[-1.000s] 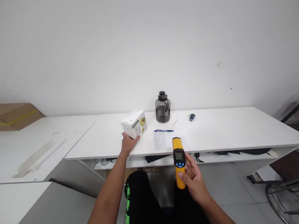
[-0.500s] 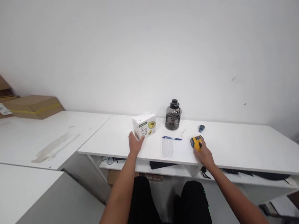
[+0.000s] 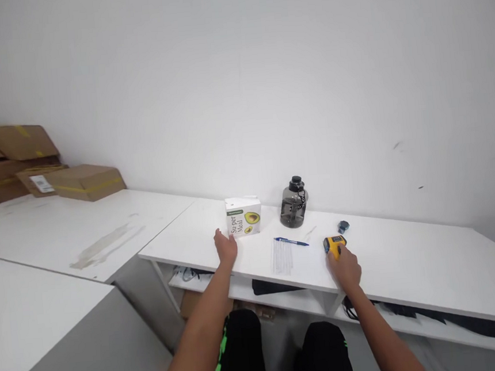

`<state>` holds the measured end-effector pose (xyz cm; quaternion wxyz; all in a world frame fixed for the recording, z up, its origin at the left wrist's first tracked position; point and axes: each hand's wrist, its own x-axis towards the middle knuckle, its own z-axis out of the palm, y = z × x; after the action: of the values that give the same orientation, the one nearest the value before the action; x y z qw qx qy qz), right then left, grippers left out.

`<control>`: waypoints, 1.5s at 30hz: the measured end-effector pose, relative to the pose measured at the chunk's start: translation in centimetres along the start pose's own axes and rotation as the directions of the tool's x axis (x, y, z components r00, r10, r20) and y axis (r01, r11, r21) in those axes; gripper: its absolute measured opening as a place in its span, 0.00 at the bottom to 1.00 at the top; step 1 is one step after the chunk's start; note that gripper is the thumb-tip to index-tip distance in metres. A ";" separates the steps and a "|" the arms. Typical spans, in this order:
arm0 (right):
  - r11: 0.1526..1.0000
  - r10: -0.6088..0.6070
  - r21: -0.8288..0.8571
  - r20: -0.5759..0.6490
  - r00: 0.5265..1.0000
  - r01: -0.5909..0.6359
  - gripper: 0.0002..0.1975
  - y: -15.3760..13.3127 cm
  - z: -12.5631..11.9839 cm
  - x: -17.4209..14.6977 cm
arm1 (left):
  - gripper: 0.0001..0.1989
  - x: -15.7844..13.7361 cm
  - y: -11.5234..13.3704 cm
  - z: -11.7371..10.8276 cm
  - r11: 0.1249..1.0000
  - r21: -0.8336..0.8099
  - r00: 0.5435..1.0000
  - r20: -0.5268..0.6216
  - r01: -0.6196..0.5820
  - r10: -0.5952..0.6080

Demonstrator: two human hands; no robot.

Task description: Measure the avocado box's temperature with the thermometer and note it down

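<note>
My left hand point(image 3: 226, 248) is by the lower left edge of a white carton point(image 3: 244, 217) printed "Super Meal" with avocado pictures. The carton stands upright on the white desk point(image 3: 396, 256); the hand's thumb and fingers are apart. My right hand point(image 3: 345, 266) wraps round a yellow and black handheld tool point(image 3: 333, 244) with a bluish-grey end, held at the desk's front part; its lower portion is hidden in the hand. Between the hands lie a blue pen point(image 3: 291, 241) and a sheet with faint lines point(image 3: 282, 257).
A grey see-through jug point(image 3: 293, 206) with a black lid stands near the wall. A small dark blue object point(image 3: 343, 227), perhaps a watch, lies behind the right hand. Cardboard boxes point(image 3: 85, 181) stack up at far left. Under the desktop, a shelf point(image 3: 239, 289) holds black items.
The carton now faces me more squarely, and my left hand has drawn back slightly from its side. My right hand still grips the yellow tool. The camera view has shifted a little.
</note>
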<state>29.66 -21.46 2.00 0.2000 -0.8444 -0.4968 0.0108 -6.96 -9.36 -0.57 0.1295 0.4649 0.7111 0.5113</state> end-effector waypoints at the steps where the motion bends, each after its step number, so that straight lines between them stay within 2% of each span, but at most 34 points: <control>1: 1.000 0.000 0.001 0.001 1.000 0.000 0.27 0.0 0.1 0.0 | 0.30 0.0 0.1 0.1 1.000 0.029 1.000 -0.025 -0.004 0.005; 3: 1.000 -0.008 -0.002 -0.006 1.000 0.008 0.27 0.1 0.4 0.2 | 0.30 -0.1 0.4 0.3 0.996 0.089 0.998 -0.060 -0.017 0.022; 6: 0.999 -0.032 -0.014 -0.023 0.999 0.032 0.27 0.2 0.8 0.4 | 0.30 -0.3 0.7 1.0 0.962 0.274 0.997 -0.079 0.009 0.013; 10: 0.996 -0.077 -0.044 -0.045 0.996 0.075 0.25 -0.1 1.2 1.0 | 0.31 -0.2 0.7 2.1 0.900 0.436 1.000 0.008 0.011 -0.016; 12: 0.995 -0.090 -0.055 -0.046 0.995 0.087 0.25 -0.3 1.4 1.4 | 0.33 0.2 0.4 2.5 0.893 0.450 0.998 0.048 0.005 -0.030; 18: 0.995 -0.081 -0.055 -0.020 0.996 0.080 0.27 -0.9 1.9 3.1 | 0.40 0.8 0.0 2.8 0.902 0.432 0.999 0.028 0.017 -0.033; 23: 0.990 -0.099 -0.098 0.001 0.995 0.099 0.31 -1.0 2.2 3.9 | 0.47 0.6 0.4 2.6 0.859 0.512 0.992 0.104 0.010 -0.074; 29: 0.977 -0.131 -0.163 0.032 0.991 0.134 0.36 -1.3 2.3 4.3 | 0.48 0.7 0.6 2.8 0.858 0.514 0.993 0.097 0.013 -0.073; 33: 0.974 -0.132 -0.184 0.033 0.991 0.136 0.37 -1.4 2.5 4.7 | 0.50 1.8 0.8 3.3 0.852 0.520 0.984 0.112 0.058 -0.135; 37: 0.963 -0.180 -0.204 0.004 0.984 0.177 0.38 -1.4 2.8 4.9 | 0.55 2.9 0.9 3.9 0.864 0.492 0.986 0.063 0.104 -0.154; 45: 0.955 -0.237 -0.212 -0.130 0.963 0.206 0.34 -1.7 3.6 5.3 | 0.57 2.7 1.1 4.0 0.836 0.539 0.980 0.094 0.098 -0.175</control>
<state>30.19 -15.12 0.26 0.1533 -0.7972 -0.5701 -0.1262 -5.18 -4.76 -0.57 0.0809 0.4651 0.8453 0.2501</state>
